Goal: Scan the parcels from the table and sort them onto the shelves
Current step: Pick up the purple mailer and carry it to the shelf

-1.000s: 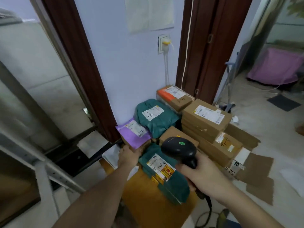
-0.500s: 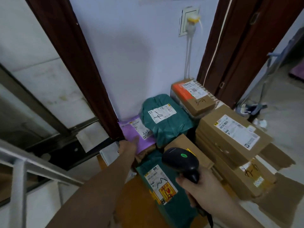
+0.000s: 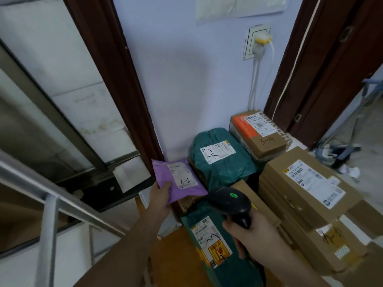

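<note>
— While the left hand (image 3: 160,196) is pinching the lower left corner of the purple mailer (image 3: 178,180), thumb on top and fingers underneath, where is it sitting in the picture?

— Just left of centre, and it is looking raised a little off the pile, label up with a handwritten number on it. Whether it is still touching the brown parcel under it, I cannot tell.

— And the other hand?

— The right hand (image 3: 255,235) is wrapping its fingers round the handle of the black scanner (image 3: 229,201), in the lower middle of the frame. A green light is showing on top, and the head is pointing roughly toward the mailer's label.

— So how far along is the job looking?

— Early, I am judging. Plenty is still waiting: a green bag (image 3: 221,158) at centre against the wall, another green bag (image 3: 209,239) lying along the bottom edge under the scanner, an orange-and-brown box (image 3: 261,133) behind, and a stack of cardboard boxes (image 3: 304,187) filling the right side. All are carrying labels and handwritten numbers.

— Any shelves showing?

— None that I can make out, only a metal rail at lower left. Scanning this mailer seems to be the step in hand; carrying it off and working through the rest are remaining.
</note>
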`<action>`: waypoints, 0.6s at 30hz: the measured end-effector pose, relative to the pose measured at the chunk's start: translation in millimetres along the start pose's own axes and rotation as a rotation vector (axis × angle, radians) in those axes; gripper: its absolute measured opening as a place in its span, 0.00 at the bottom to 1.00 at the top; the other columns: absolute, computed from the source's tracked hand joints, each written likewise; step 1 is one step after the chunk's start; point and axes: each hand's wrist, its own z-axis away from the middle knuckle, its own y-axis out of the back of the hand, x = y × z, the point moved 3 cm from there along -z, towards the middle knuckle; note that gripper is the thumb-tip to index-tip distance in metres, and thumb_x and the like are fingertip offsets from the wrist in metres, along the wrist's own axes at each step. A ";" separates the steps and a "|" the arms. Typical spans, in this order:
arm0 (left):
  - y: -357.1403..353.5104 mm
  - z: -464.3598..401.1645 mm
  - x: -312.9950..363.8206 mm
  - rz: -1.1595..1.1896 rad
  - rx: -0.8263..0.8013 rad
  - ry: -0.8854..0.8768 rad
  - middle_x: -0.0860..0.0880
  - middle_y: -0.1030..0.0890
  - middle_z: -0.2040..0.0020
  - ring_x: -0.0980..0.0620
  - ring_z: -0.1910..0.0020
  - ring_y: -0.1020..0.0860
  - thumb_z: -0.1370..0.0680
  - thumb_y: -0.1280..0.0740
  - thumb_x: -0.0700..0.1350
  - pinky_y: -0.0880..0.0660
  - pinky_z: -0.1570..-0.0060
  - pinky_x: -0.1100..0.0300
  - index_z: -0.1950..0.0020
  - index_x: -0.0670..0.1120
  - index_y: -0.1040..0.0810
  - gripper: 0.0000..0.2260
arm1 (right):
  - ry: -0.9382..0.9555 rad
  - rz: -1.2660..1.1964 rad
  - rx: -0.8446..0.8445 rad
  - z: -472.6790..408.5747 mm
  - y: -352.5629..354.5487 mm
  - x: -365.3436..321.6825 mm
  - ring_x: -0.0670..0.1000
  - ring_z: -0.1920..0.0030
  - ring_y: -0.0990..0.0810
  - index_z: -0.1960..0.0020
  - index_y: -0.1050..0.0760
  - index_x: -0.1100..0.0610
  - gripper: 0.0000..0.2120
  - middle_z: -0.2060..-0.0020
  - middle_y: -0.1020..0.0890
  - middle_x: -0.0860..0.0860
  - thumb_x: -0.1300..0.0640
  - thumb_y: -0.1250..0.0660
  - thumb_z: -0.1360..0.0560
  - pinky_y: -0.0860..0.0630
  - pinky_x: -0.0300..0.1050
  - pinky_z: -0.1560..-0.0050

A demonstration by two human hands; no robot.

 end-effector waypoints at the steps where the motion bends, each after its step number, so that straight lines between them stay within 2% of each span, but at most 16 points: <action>1: 3.3 8.9 2.4 0.038 -0.007 -0.012 0.44 0.16 0.45 0.44 0.48 0.16 0.17 0.36 0.33 0.17 0.54 0.49 0.36 0.43 0.24 0.11 | 0.008 0.005 -0.003 1.3 -2.1 -1.8 0.47 0.79 0.27 0.66 0.29 0.56 0.16 0.80 0.26 0.50 0.54 0.32 0.21 0.28 0.39 0.70; 4: 12.8 34.7 8.9 0.086 -0.045 -0.038 0.44 0.14 0.46 0.42 0.47 0.15 0.18 0.34 0.33 0.14 0.58 0.52 0.39 0.45 0.22 0.10 | 0.045 0.013 0.014 7.5 -8.4 -6.1 0.47 0.79 0.27 0.65 0.28 0.56 0.15 0.80 0.26 0.50 0.54 0.32 0.21 0.28 0.39 0.72; 10: 13.5 73.9 19.6 0.116 -0.149 -0.053 0.42 0.14 0.39 0.40 0.42 0.15 0.21 0.30 0.35 0.14 0.51 0.47 0.32 0.45 0.25 0.18 | 0.131 -0.042 0.095 28.7 -16.4 -18.3 0.49 0.77 0.25 0.65 0.27 0.57 0.14 0.78 0.26 0.50 0.58 0.31 0.22 0.25 0.42 0.69; 14: 5.1 97.6 19.4 0.089 -0.225 -0.042 0.42 0.14 0.38 0.39 0.41 0.15 0.18 0.32 0.37 0.17 0.47 0.44 0.32 0.44 0.23 0.15 | 0.167 -0.123 0.168 46.5 -21.0 -24.4 0.51 0.77 0.26 0.61 0.28 0.61 0.11 0.77 0.26 0.53 0.59 0.32 0.21 0.25 0.41 0.71; 18: -6.8 118.5 14.5 0.053 -0.306 -0.039 0.41 0.14 0.38 0.38 0.41 0.15 0.18 0.33 0.36 0.15 0.50 0.45 0.29 0.44 0.24 0.17 | 0.189 -0.161 0.264 59.9 -20.0 -29.3 0.51 0.79 0.28 0.63 0.29 0.63 0.12 0.77 0.28 0.55 0.61 0.33 0.22 0.27 0.38 0.75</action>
